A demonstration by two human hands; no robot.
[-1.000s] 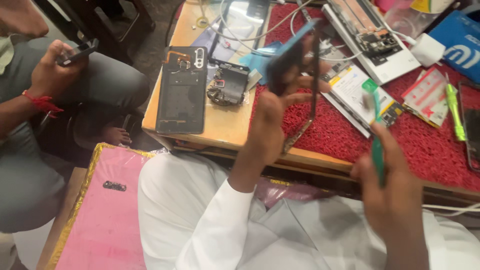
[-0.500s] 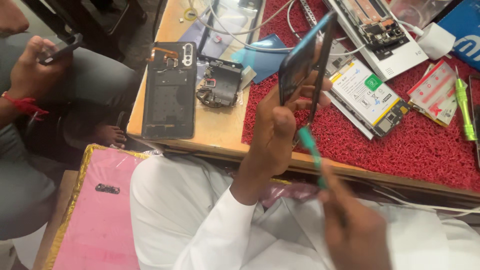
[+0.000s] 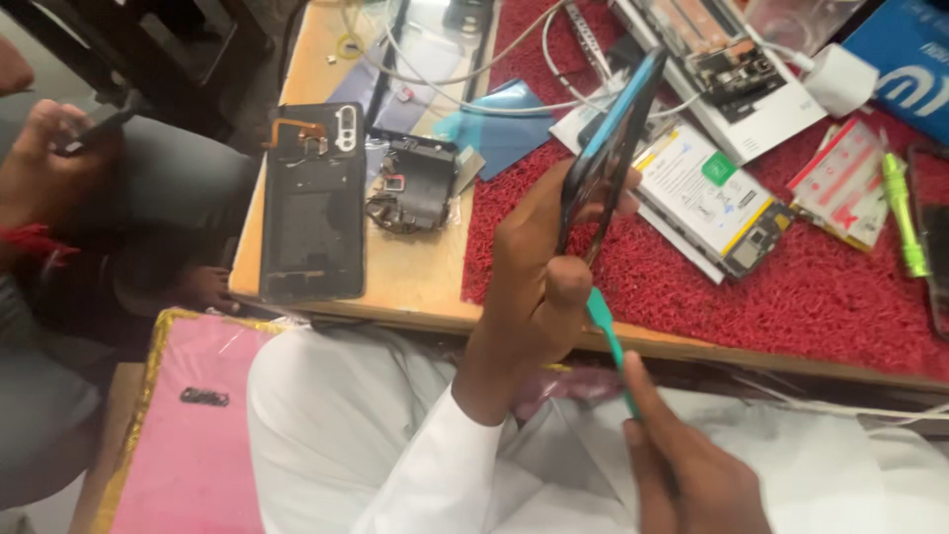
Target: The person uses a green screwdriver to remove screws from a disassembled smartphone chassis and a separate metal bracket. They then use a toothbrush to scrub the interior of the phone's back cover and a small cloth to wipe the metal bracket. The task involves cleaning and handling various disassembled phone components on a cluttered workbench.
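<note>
Wooden bench (image 3: pixel 415 287) with a red textured mat (image 3: pixel 791 297) fills the upper frame. At centre, left hand (image 3: pixel 534 287) fingers clamp an edge-up dark slim phone (image 3: pixel 605 153), exposing its seam to the teal plastic pry tool (image 3: pixel 611 341) pinched by right hand (image 3: pixel 692 475).

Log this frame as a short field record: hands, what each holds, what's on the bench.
left hand: grips a phone on edge, tilted, above the red mat
right hand: holds a teal pry tool, tip at the phone's lower edge
bench, left: black back cover lying flat on the wooden table, small black part beside it
bench, right: opened phone with battery and green tool on the mat
other person: hand at far left holding a dark phone
</note>
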